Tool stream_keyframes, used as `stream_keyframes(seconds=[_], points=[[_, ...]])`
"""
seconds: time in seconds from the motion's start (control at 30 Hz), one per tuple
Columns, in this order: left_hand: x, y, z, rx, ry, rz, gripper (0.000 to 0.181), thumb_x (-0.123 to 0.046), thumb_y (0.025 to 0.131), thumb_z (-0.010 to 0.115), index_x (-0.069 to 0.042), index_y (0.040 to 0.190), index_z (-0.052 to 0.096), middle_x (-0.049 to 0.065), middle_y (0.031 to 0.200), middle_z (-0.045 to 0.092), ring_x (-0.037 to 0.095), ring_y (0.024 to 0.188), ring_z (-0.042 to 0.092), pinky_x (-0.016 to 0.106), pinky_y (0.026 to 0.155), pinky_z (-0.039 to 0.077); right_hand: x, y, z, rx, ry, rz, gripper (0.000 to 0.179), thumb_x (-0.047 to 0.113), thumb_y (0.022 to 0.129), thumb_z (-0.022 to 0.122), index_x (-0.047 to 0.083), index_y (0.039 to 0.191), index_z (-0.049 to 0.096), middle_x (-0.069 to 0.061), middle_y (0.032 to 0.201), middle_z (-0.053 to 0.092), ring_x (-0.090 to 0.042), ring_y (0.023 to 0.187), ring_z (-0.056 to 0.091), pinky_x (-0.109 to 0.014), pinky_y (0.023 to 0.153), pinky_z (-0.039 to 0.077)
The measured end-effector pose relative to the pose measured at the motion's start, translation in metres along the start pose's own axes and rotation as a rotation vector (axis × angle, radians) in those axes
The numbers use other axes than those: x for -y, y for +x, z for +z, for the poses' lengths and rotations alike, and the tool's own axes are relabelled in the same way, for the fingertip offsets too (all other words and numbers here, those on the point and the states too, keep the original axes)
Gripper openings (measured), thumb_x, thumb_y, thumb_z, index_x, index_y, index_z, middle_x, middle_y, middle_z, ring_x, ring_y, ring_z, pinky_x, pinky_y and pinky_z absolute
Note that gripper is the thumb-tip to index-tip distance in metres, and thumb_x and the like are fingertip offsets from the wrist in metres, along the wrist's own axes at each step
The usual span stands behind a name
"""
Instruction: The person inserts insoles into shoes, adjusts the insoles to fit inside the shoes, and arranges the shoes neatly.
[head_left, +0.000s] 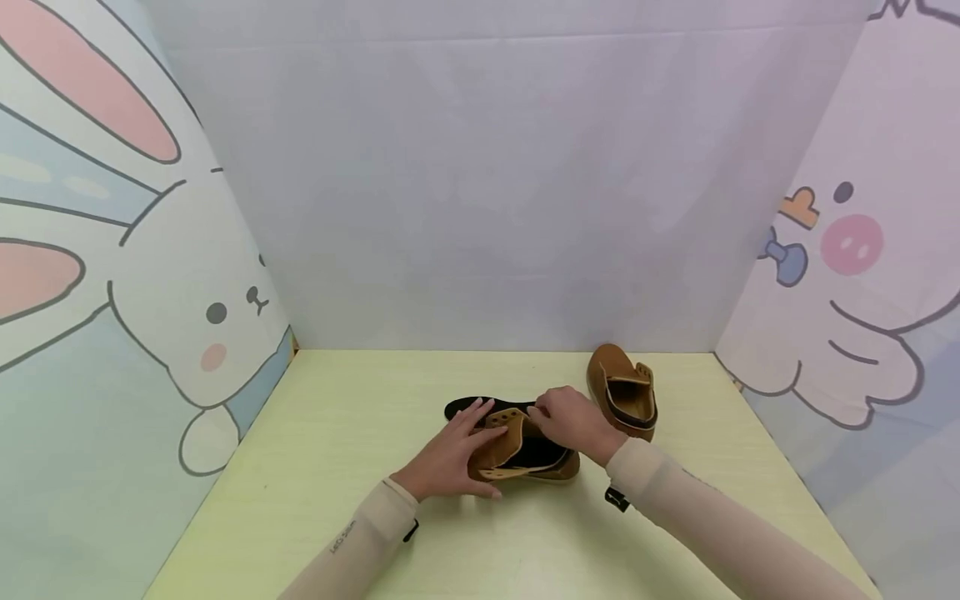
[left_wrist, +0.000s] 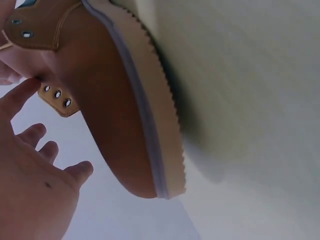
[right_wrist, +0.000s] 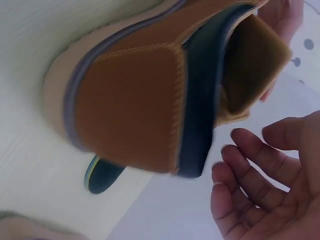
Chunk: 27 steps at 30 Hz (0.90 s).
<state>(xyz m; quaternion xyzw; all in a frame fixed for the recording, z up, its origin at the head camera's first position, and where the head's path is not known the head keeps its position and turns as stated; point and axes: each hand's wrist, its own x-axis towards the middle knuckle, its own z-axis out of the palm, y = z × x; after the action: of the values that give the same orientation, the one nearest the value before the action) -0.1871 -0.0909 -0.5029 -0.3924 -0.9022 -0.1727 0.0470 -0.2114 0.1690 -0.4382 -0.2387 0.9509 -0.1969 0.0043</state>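
Note:
A brown lace-up shoe (head_left: 506, 452) without laces stands on the table, toe to the left. My left hand (head_left: 453, 454) spreads its fingers over the front of it; in the left wrist view the index fingertip touches the tongue (left_wrist: 27, 62) near the eyelets. Above the far side of the shoe's opening is my right hand (head_left: 573, 421). Its fingers bend loosely with nothing between them in the right wrist view, apart from the dark padded collar (right_wrist: 202, 95). Behind the shoe lies a black insole (head_left: 465, 406), partly hidden by the shoe and hands.
A matching brown shoe (head_left: 611, 367) stands to the right, near the back of the pale yellow table (head_left: 360, 400). A plain light cloth wall (head_left: 480, 208) closes off the back, and printed cartoon panels (head_left: 172, 350) stand at both sides.

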Motion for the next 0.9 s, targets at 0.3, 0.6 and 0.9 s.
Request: stream_keyframes(seconds=[0.3, 0.6, 0.9], points=[[0.011, 0.018, -0.007, 0.105, -0.061, -0.083, 0.126, -0.061, 0.070, 0.088, -0.013, 0.164, 0.019, 0.007, 0.166, 0.026, 0.024, 0.152, 0.023, 0.049, 0.121, 0.022, 0.027, -0.002, 0.013, 0.100, 0.094, 0.055, 0.059, 0.045, 0.102, 0.060, 0.021, 0.050, 0.046, 0.012, 0.043, 0.029, -0.007, 0.039, 0.028, -0.024, 0.042, 0.026], [0.013, 0.028, -0.011, 0.169, -0.199, -0.138, 0.107, -0.055, 0.070, 0.090, -0.013, 0.154, 0.038, 0.000, 0.145, 0.049, 0.016, 0.120, 0.055, 0.035, 0.095, 0.052, 0.026, -0.004, 0.019, 0.110, 0.034, 0.039, 0.054, 0.029, 0.098, 0.069, 0.021, 0.051, 0.044, 0.011, 0.044, 0.028, -0.006, 0.040, 0.028, -0.023, 0.043, 0.027], [0.017, 0.030, -0.009, 0.177, -0.314, -0.137, 0.095, -0.055, 0.070, 0.090, -0.017, 0.144, 0.046, -0.007, 0.123, 0.059, 0.005, 0.102, 0.058, 0.026, 0.085, 0.053, 0.022, -0.012, 0.024, 0.087, 0.052, 0.038, 0.051, 0.023, 0.098, 0.068, 0.021, 0.052, 0.046, 0.011, 0.045, 0.032, -0.006, 0.040, 0.033, -0.023, 0.043, 0.029]])
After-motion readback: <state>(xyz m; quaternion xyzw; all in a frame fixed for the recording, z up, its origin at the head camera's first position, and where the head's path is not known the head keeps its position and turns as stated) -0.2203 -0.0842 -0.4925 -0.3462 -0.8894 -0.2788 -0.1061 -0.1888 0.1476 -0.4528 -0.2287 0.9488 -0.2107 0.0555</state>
